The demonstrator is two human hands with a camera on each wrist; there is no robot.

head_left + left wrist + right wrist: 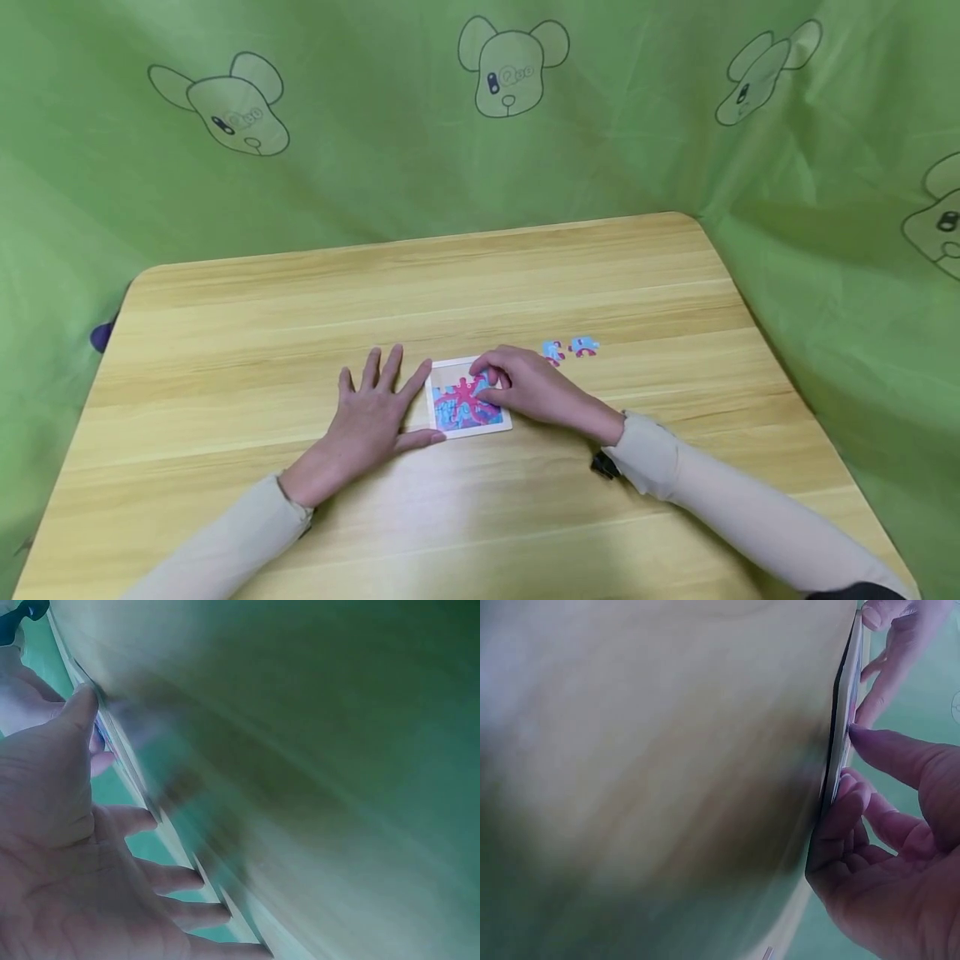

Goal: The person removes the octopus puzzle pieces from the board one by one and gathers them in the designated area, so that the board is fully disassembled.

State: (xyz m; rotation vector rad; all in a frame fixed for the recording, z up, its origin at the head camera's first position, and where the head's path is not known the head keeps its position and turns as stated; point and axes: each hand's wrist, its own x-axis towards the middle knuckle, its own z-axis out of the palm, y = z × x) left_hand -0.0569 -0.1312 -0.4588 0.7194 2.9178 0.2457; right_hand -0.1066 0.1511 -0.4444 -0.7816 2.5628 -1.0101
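A small jigsaw puzzle in a white-edged frame (469, 432) lies on the table, its lower part filled with a pink and blue picture and its upper part bare. My left hand (367, 421) is spread flat at the frame's left side, the thumb touching the lower left corner and the index fingertip near the upper left one. Over the frame's right side, my right hand (534, 387) curls its thumb and index finger around a pink and blue puzzle piece (482, 382), partly hidden by the fingers. The other right fingers are folded at the frame's edge.
Two loose puzzle pieces, one (552, 352) nearer the right hand and another (583, 346) farther right, lie behind the right wrist. The wooden table (300, 308) has rounded far corners. Green cloth (375, 167) with animal-head drawings hangs around it.
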